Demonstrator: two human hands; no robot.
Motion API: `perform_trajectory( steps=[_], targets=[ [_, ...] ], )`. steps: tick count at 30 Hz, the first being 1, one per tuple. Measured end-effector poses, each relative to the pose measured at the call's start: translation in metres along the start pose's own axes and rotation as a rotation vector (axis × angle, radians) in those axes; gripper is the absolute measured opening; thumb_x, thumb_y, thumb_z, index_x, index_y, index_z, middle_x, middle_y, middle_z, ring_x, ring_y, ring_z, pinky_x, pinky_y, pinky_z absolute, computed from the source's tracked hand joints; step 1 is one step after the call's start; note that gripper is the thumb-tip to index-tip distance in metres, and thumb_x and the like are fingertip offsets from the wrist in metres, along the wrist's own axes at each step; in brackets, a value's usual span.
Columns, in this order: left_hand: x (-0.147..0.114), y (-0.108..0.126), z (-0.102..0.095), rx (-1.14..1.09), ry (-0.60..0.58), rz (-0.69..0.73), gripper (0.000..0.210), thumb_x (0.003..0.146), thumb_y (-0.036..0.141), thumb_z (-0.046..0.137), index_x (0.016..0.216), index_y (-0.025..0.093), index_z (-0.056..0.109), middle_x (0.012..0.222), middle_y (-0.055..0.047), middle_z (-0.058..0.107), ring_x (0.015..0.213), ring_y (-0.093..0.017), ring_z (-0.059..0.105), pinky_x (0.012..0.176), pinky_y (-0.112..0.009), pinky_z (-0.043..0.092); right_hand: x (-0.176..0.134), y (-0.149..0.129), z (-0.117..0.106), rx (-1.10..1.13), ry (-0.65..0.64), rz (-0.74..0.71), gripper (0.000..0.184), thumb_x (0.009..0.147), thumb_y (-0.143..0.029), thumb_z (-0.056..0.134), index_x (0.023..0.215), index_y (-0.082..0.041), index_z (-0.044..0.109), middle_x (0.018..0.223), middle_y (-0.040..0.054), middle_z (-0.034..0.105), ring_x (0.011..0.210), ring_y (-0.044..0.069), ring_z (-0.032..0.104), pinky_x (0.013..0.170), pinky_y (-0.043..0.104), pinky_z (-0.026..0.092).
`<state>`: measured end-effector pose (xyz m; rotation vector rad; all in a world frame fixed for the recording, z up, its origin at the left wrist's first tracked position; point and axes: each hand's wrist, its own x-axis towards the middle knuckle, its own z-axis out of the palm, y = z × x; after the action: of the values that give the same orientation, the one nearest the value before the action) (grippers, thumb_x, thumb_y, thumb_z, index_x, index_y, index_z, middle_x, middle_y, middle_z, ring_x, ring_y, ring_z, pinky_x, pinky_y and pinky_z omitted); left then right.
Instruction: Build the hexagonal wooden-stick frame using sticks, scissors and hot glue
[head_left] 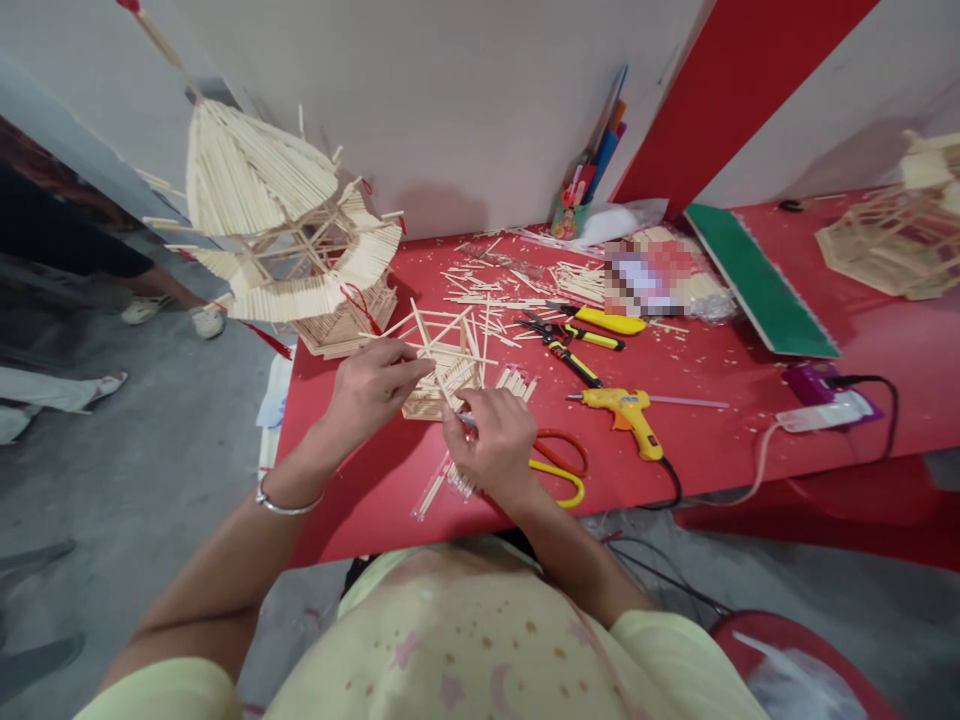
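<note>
In front of me on the red table stands a small open frame of thin wooden sticks (pixel 466 372) on a stick-built base. My left hand (pixel 375 388) is at its left side, thumb and forefinger pinched on a thin wooden stick of the frame. From the near right, my right hand (pixel 499 435) reaches in with its fingertips closed on a short wooden stick (pixel 448 396). A clear packet of sticks (pixel 433 490) lies below the hands. Scissors with red and yellow handles (pixel 562 485) rest beside my right wrist, their blades mostly hidden.
A large stick-built pavilion (pixel 262 190) stands back left, another stick model (pixel 889 245) far right. Pliers (pixel 574 355), a yellow-handled cutter (pixel 607 320) and a yellow glue gun (pixel 626 412) with its cord lie right. Behind are loose sticks (pixel 487 285), a pen cup (pixel 568 218) and a green board (pixel 761 280).
</note>
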<state>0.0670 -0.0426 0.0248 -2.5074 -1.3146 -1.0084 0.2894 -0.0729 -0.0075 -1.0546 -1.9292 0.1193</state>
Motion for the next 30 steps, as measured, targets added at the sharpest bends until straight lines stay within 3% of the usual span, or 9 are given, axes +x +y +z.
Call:
perform_trajectory(
  steps=[3,5,30],
  targets=[
    [-0.0003,-0.0002,0.0003,-0.001,0.002,0.000,0.021,0.098,0.018,0.064,0.107,0.025,0.081,0.093,-0.006,0.073,0.081,-0.017,0.065,0.070,-0.031,0.049,-0.0002,0.0000,0.0007,-0.008,-0.049,0.036,0.023,0.102,-0.031,0.058,0.082,-0.022,0.063,0.076,0.0036,0.067,0.075,0.019,0.059,0.072,0.035,0.039],
    [-0.0003,0.0002,0.0003,-0.002,0.001,-0.006,0.021,0.099,0.018,0.063,0.107,0.025,0.081,0.092,-0.006,0.073,0.081,-0.017,0.065,0.069,-0.030,0.048,-0.0001,-0.0001,0.0024,-0.009,-0.084,0.025,0.028,0.103,-0.028,0.056,0.076,-0.022,0.060,0.072,0.0030,0.064,0.074,0.018,0.058,0.071,0.034,0.038],
    [0.0009,0.0010,0.0007,-0.036,0.004,-0.015,0.021,0.098,0.017,0.062,0.105,0.023,0.082,0.091,-0.007,0.073,0.082,-0.018,0.066,0.072,-0.032,0.050,0.0018,-0.0020,0.0060,-0.039,-0.074,-0.007,0.030,0.103,-0.026,0.055,0.074,-0.022,0.059,0.070,0.0027,0.063,0.072,0.018,0.057,0.071,0.035,0.036]
  ],
)
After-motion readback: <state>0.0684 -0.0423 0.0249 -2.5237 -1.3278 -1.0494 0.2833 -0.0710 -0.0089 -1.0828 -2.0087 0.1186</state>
